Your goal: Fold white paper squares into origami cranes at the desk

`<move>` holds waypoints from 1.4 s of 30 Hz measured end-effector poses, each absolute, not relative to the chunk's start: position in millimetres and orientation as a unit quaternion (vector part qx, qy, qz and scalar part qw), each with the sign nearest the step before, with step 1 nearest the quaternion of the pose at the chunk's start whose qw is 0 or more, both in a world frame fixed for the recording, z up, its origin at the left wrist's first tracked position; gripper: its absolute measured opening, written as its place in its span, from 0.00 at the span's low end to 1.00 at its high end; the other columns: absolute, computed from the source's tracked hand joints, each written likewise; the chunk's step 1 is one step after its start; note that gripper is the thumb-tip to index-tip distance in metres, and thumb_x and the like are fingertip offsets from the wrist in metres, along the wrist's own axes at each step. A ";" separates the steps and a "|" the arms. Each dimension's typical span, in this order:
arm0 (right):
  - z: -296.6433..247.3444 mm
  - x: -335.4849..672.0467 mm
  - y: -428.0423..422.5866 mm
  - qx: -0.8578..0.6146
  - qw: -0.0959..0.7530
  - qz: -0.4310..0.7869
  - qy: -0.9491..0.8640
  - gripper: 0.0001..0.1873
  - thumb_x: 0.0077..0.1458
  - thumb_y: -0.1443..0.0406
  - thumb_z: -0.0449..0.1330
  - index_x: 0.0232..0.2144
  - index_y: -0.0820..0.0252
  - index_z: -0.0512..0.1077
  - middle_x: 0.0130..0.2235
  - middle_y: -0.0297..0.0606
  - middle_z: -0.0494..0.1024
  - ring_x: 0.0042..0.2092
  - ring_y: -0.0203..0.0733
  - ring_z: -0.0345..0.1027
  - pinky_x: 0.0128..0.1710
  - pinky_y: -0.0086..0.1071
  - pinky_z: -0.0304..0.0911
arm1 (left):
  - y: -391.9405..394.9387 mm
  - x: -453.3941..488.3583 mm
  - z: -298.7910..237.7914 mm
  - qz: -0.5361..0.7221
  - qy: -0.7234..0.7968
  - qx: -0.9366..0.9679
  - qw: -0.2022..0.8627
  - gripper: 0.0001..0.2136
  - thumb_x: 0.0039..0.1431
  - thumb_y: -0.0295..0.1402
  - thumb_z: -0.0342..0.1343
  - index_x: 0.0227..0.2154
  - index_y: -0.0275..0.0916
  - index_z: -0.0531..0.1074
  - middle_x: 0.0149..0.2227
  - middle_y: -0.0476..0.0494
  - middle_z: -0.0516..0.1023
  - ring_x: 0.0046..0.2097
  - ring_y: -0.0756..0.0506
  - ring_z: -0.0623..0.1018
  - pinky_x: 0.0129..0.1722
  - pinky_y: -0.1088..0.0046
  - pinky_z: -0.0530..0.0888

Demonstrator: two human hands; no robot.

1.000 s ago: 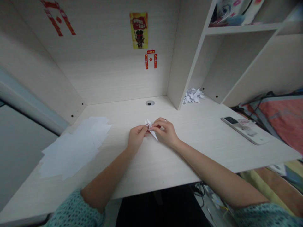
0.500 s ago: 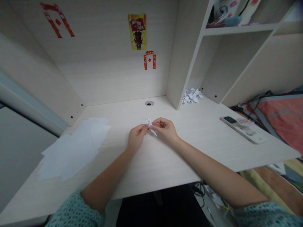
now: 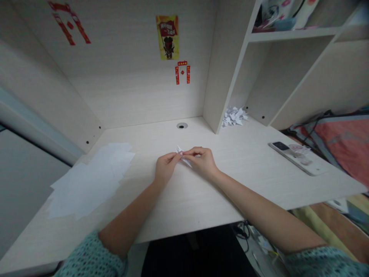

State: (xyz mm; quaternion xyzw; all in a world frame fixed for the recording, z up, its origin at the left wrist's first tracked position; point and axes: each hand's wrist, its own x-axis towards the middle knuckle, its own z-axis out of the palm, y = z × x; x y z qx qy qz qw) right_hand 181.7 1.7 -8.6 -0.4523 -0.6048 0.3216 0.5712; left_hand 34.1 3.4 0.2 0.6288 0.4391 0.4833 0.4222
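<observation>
Plain white on the folded paper, likewise on the loose sheets, with a cool bluish cast there, and on the heap of paper pieces. Pale cream with faint streaky grain across the tabletop. Teal in an openwork knit on the sleeves. Off-white on the phone, black at its camera block. Yellow on the poster, with a red flag and a dark figure. Red with gold lettering on the small paper strips. Coral with grey bands on the fabric at right.
</observation>
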 end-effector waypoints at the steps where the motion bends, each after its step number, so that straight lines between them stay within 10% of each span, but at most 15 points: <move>1: -8.0 181.7 1.1 -0.449 0.571 0.318 -0.609 0.09 0.42 0.59 0.65 0.26 0.58 0.78 0.29 0.40 0.79 0.31 0.42 0.71 0.31 0.33 0.63 | 3.2 34.2 0.9 0.485 0.441 0.625 0.423 0.12 0.51 0.39 0.55 0.28 0.36 0.77 0.32 0.45 0.79 0.36 0.46 0.75 0.39 0.72 0.68; 21: -5.2 181.4 6.6 -0.382 0.560 0.541 -0.497 0.22 0.32 0.58 0.69 0.25 0.57 0.61 0.19 0.27 0.72 0.20 0.31 0.63 0.20 0.24 0.54 | 5.0 35.2 1.9 0.499 0.463 0.587 0.438 0.12 0.47 0.41 0.56 0.20 0.36 0.72 0.22 0.51 0.69 0.29 0.50 0.67 0.31 0.76 0.63; 29: -7.3 179.4 5.6 -0.410 0.555 0.521 -0.502 0.22 0.35 0.57 0.67 0.34 0.59 0.67 0.20 0.28 0.73 0.18 0.29 0.58 0.18 0.24 0.50 | 5.9 35.3 2.7 0.516 0.465 0.571 0.438 0.12 0.48 0.41 0.56 0.20 0.37 0.70 0.22 0.51 0.68 0.28 0.51 0.66 0.30 0.76 0.63; 42: -9.7 179.4 4.3 -0.403 0.539 0.480 -0.562 0.14 0.41 0.56 0.64 0.20 0.62 0.72 0.21 0.33 0.73 0.22 0.32 0.61 0.23 0.27 0.53 | 7.8 33.2 -0.7 0.506 0.474 0.575 0.434 0.12 0.48 0.41 0.56 0.24 0.37 0.75 0.28 0.47 0.76 0.33 0.48 0.71 0.34 0.74 0.66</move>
